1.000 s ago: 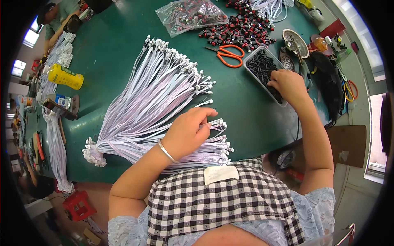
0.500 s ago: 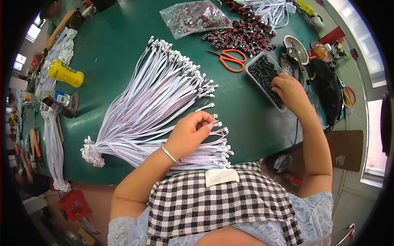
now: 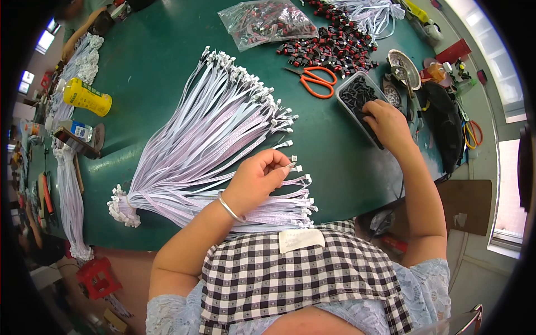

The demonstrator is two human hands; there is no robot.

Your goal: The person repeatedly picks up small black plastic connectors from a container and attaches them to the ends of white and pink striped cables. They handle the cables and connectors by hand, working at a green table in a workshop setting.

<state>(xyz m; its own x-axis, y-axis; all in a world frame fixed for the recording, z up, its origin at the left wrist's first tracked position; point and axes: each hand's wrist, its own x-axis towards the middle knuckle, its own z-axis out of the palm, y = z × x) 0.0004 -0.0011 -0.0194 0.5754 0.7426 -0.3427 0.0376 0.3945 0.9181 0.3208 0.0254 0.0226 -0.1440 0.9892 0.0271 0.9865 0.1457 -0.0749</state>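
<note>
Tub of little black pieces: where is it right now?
In the head view, the clear tub sits right of centre on the green table, just right of the orange-handled scissors, with the right hand over its black pieces.

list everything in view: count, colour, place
table: one, green, centre
flat cables: many, white and pinkish, on table
other cables: many, white, left, top right
small parts: many, black, in box
box: one, clear, right
connectors: many, black and red, top
bag: one, clear, top
scissors: one, orange, near box
bottle: one, yellow, left
metal dish: one, silver, upper right
plastic item: one, red, lower left
apron: one, black and white, bottom
bracelet: one, silver, left wrist
left grip: one, bare, pinching cable end
right grip: one, bare, at small parts
</note>
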